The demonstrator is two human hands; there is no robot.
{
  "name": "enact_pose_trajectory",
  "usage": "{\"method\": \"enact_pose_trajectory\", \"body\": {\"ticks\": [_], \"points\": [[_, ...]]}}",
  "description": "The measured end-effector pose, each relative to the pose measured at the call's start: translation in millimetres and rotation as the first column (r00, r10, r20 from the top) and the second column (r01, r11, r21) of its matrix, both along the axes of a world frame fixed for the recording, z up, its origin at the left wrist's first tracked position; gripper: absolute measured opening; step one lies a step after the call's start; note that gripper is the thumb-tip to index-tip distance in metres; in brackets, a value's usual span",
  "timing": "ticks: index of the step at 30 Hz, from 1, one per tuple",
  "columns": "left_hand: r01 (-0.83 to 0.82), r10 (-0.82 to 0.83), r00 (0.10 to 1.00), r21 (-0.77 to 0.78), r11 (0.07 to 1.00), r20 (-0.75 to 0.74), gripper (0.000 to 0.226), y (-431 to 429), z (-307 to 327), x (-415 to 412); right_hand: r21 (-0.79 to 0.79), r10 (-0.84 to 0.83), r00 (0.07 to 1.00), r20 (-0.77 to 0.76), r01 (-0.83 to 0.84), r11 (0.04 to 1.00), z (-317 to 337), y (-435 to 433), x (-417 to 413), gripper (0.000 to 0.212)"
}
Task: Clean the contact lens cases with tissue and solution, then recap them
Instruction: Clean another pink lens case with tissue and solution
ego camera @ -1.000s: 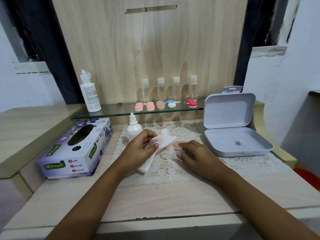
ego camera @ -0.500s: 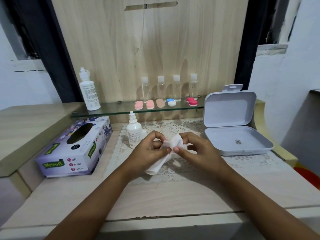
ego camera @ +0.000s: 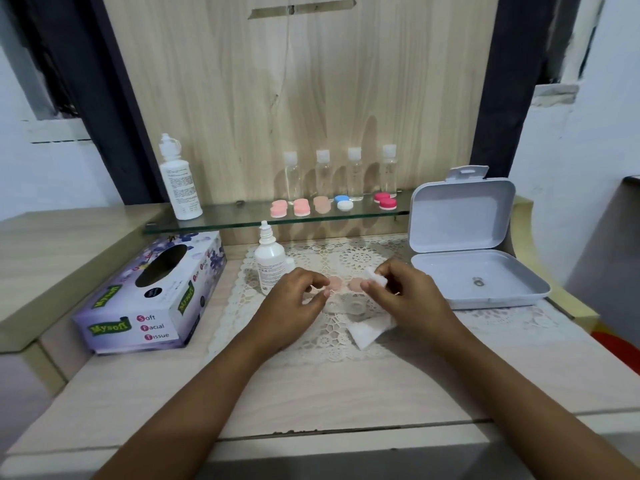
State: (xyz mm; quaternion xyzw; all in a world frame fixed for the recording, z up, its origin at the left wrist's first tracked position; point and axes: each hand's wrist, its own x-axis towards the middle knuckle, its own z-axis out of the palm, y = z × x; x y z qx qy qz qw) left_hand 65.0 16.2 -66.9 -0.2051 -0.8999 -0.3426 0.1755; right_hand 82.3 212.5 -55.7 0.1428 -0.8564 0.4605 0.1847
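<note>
**Tissue pinched in the right hand above the uncapped lens case; left grip unclear**

The tissue is being pinched in the right hand, whose grip is curled round it. Most of the sheet is being hidden by the fingers. Only a crumpled tip above them and a flat tail below the palm are being shown against the lace mat.

The left hand is being held with its fingers curled and its thumb and forefinger close together. Whether anything is being pinched in that grip cannot be told.

The clear lens case is lying uncapped on the mat between the two hands. Its outline is being blurred by its own transparency, and its right end is being covered by the right hand. Two peach caps are lying just behind it, partly screened by the fingertips.

A small solution bottle is standing upright just beyond the left hand. A tissue box is lying at the left of the table. An open grey box is standing at the right, and the small object inside it is too small to identify.

On the glass shelf, a tall white bottle, four clear bottles and a row of capped cases are being kept well behind the hands. Both forearms are being cut off by the lower edge.
</note>
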Motion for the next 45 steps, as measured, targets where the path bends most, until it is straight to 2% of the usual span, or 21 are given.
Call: {"method": "enact_pose_trajectory", "body": {"ticks": [3, 5, 7, 10, 16, 20, 22, 25, 27, 31, 34, 39, 42, 45], "points": [[0.011, -0.002, 0.998, -0.135, 0.991, 0.063, 0.036, -1.1, -6.3, -5.8, 0.233, -0.010, 0.998, -0.057, 0.023, 0.972, -4.7, -0.2, -2.8, 0.011], [0.016, -0.002, 0.997, -0.173, 0.985, 0.083, 0.042, 0.2, -7.4, -6.1, 0.337, 0.015, 0.998, -0.059, 0.005, 0.942, -9.8, 0.1, -4.7, 0.016], [0.020, 0.000, 0.996, -0.212, 0.977, 0.094, 0.043, 0.8, -7.6, -6.0, 0.382, 0.047, 0.997, -0.053, -0.023, 0.924, -12.5, 0.9, -5.2, 0.017], [0.026, -0.006, 0.996, -0.230, 0.973, 0.086, 0.032, 0.8, -7.9, -5.7, 0.443, 0.086, 0.994, -0.063, -0.049, 0.895, -13.5, 0.2, -3.5, 0.023], [0.044, -0.029, 0.995, -0.155, 0.987, 0.096, 0.042, 0.0, -7.4, -5.3, 0.542, 0.072, 0.995, -0.073, -0.021, 0.840, -17.3, -1.5, -4.2, 0.055], [0.044, -0.031, 0.996, -0.139, 0.989, 0.088, 0.034, -0.5, -9.2, -6.3, 0.618, 0.046, 0.993, -0.109, 0.032, 0.786, -15.5, -3.8, -0.6, 0.054], [0.030, -0.021, 0.998, -0.148, 0.989, 0.067, 0.029, 0.2, -10.6, -5.8, 0.664, 0.034, 0.991, -0.132, 0.063, 0.745, -13.7, -7.3, 2.3, 0.061], [0.007, 0.000, 0.999, -0.164, 0.986, 0.041, 0.024, 1.4, -11.9, -5.2, 0.687, 0.012, 0.984, -0.176, 0.114, 0.717, -13.0, -11.0, 5.5, 0.046], [-0.001, 0.008, 0.999, -0.171, 0.985, 0.038, 0.024, 1.8, -11.8, -4.8, 0.674, 0.008, 0.986, -0.167, 0.108, 0.731, -15.2, -11.4, 4.8, 0.038], [-0.001, 0.009, 0.999, -0.161, 0.987, 0.046, 0.022, 2.2, -12.1, -4.6, 0.576, 0.073, 0.993, -0.097, -0.004, 0.818, -20.4, -6.1, -2.0, 0.046], [-0.002, 0.012, 0.998, -0.166, 0.986, 0.056, 0.023, 2.8, -11.8, -5.0, 0.551, 0.071, 0.994, -0.084, -0.013, 0.834, -23.1, -3.1, -3.0, 0.044], [0.002, 0.007, 0.999, -0.181, 0.983, 0.052, 0.024, 2.3, -11.7, -4.9, 0.651, 0.002, 0.995, -0.098, 0.063, 0.757, -20.1, -6.2, 2.9, 0.057], [0.002, 0.007, 0.999, -0.176, 0.984, 0.047, 0.023, 2.2, -11.8, -4.0, 0.697, -0.045, 0.981, -0.188, 0.165, 0.698, -19.7, -9.8, 6.0, 0.046], [-0.002, 0.006, 1.000, -0.174, 0.985, 0.026, 0.024, 2.2, -12.0, -2.7, 0.682, -0.046, 0.975, -0.219, 0.187, 0.707, -20.6, -10.8, 5.5, 0.034]]}}
